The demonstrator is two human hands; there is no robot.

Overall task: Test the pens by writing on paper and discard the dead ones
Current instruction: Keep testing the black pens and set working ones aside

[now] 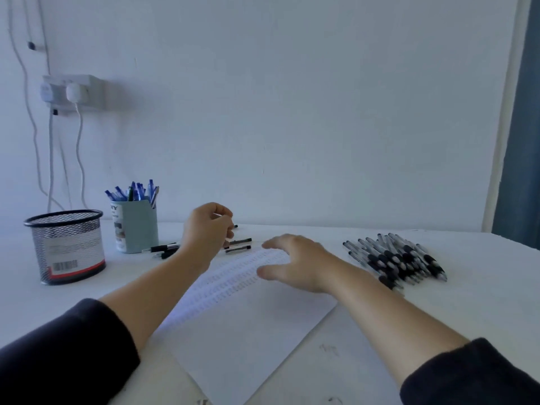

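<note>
Two bare hands were over a white table point(467, 317), both arms in dark sleeves. Left hand point(209, 229): raised, fingers curled, pinching a slim pen point(226, 222) of which little showed; whether it was capped could not be told. Right hand point(295, 263): blurred, fingers spread and relaxed, grasping nothing, hovering over the far edge of the paper point(248, 325). That sheet lay beneath and between both forearms, turned at an angle, with rows of faint test marks on its far half. Just beyond the left hand's fingers, three dark pens point(238, 245) lay loose on the table; two more point(163, 249) lay to that hand's left, beside a pale blue cup point(137, 229) holding blue pens point(134, 192) upright. Further left of the cup stood a black mesh basket point(68, 248) with a barcode label; its inside was not visible. To the right of the right hand, near but not touching, lay a pile of black-gripped pens point(394, 260), all lying roughly the same way. A wall socket point(71, 92) with cables hung behind, above the basket.
</note>
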